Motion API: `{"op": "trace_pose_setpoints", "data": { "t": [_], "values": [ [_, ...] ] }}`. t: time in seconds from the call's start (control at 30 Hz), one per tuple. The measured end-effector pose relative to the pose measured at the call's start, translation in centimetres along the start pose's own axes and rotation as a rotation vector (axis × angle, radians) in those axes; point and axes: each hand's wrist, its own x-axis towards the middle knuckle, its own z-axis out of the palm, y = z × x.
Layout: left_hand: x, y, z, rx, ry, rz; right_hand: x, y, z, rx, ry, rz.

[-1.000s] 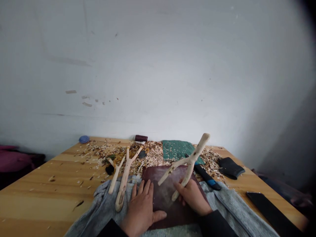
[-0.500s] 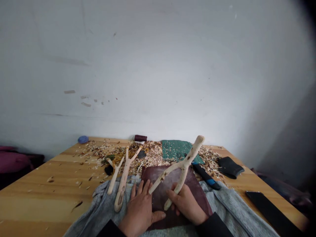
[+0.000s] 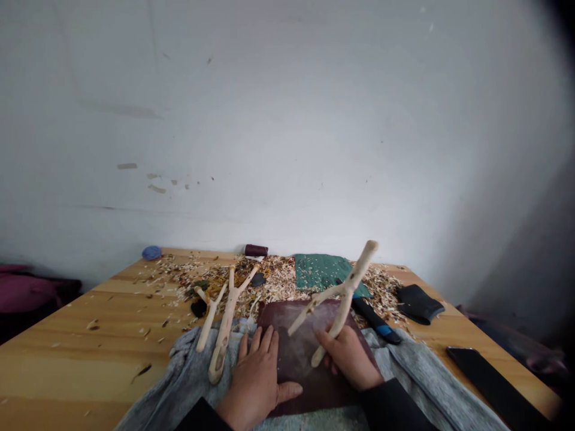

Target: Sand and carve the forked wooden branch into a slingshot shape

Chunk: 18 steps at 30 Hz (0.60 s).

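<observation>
Little leather sheet (image 3: 299, 374) shows between left hand (image 3: 256, 377) and right hand (image 3: 350, 359) gripping branch (image 3: 345, 293)

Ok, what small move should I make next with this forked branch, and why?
Probably roll the forked branch slightly in your right hand. Its two lower ends point down at the dark sheet, and your left hand lies flat on that sheet, holding it steady.

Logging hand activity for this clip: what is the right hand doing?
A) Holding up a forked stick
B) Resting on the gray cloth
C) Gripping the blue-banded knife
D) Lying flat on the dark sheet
A: the right hand holds the forked stick up, while the left hand lies flat on the dark sheet.
</observation>
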Motion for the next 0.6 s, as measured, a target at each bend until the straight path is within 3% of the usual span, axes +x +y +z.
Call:
{"op": "trace_pose_setpoints", "data": {
  "t": [0.17,0.43,0.6],
  "values": [
    [-0.2,0.2,-0.3,0.001,0.000,0.005,-1.1,-0.7,1.7,0.011,-0.112,-0.077],
    [-0.1,0.1,0.1,0.019,0.009,0.008,1.1,1.0,-1.9,-0.157,0.176,-0.047],
    [0.0,0.2,0.0,0.024,0.001,0.006,0.8,0.8,-1.5,-0.201,0.196,-0.128]
  ]
}}
